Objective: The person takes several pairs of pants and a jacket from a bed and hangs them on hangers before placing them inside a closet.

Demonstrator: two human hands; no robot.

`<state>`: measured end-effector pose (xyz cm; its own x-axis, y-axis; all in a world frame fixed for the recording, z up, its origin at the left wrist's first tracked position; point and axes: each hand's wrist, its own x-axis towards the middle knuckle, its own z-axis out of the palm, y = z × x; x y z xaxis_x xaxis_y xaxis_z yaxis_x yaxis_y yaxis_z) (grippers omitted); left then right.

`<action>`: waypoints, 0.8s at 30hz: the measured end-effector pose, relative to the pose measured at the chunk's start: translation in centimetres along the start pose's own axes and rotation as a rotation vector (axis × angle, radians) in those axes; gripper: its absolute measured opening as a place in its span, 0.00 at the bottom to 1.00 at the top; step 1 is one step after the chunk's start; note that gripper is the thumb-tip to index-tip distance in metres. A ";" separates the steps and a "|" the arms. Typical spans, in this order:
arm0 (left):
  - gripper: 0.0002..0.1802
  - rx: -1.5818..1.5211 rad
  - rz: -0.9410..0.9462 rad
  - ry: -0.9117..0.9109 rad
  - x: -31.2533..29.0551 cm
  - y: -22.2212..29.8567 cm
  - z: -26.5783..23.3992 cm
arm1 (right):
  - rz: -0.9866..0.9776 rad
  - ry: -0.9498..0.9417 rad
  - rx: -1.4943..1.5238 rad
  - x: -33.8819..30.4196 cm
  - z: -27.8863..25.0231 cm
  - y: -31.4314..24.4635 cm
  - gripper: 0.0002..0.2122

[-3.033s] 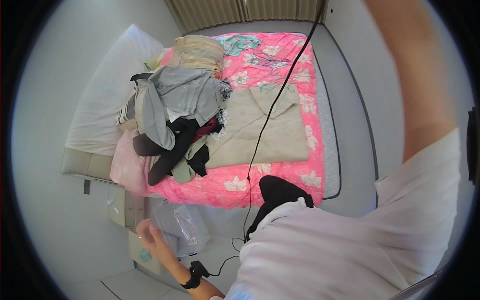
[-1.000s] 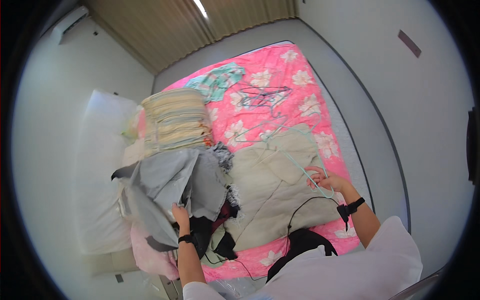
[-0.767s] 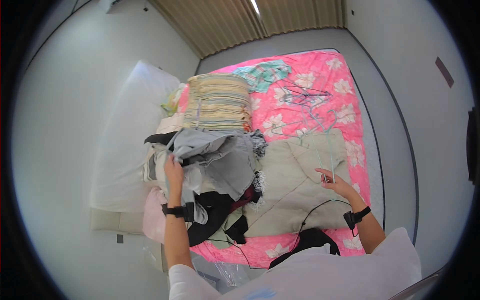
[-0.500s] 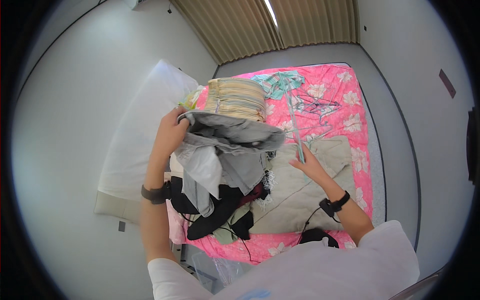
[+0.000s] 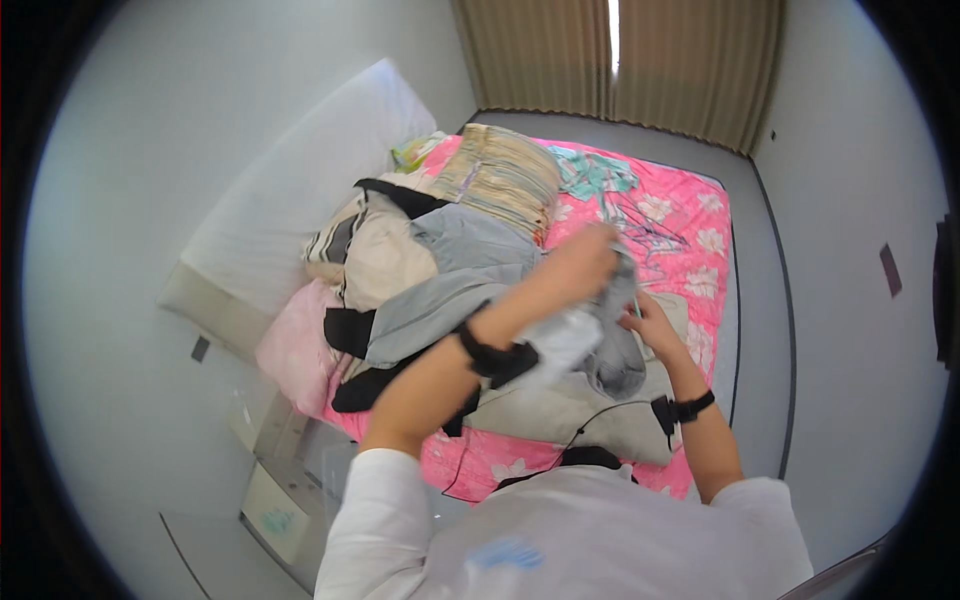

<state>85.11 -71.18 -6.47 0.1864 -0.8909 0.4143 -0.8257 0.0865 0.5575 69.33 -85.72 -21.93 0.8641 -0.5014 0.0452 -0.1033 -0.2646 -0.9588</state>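
The grey garment [image 5: 615,368] has been swung over the bed [image 5: 500,445] to the hanger [image 5: 638,308], apparently bringing both together. It is pinched by the left hand [image 5: 592,255], the hanger by the right hand [image 5: 656,328].

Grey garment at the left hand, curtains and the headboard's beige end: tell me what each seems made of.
Grey garment: matte cloth, perhaps cotton; it drapes in soft folds, though blurred. Curtains: matte fabric, hanging in pleats. Beige headboard end: possibly leather or imitation, looking smooth and padded.

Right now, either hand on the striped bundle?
No: the left hand grips a grey garment, the right hand is close by it, and the striped bundle lies apart from both.
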 end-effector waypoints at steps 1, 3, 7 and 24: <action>0.16 -0.067 0.015 0.082 0.4 0.0 3.1 | 0.029 0.028 0.099 -0.5 -0.5 1.8 0.11; 0.15 -0.124 0.008 0.194 1.0 -1.6 6.2 | 0.129 0.131 0.046 -1.3 -1.8 1.4 0.08; 0.15 -0.435 -0.149 0.323 5.2 -4.8 10.4 | 0.108 0.381 0.092 2.3 -13.1 5.0 0.05; 0.21 -0.073 -0.792 0.139 -7.8 -40.6 22.1 | 0.297 0.425 -0.567 7.9 -19.0 19.9 0.11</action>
<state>105.39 -77.64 -48.21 0.7703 -0.6365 -0.0403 -0.3846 -0.5140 0.7668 64.68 -110.62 -35.35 0.5086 -0.8607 0.0225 -0.6375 -0.3940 -0.6621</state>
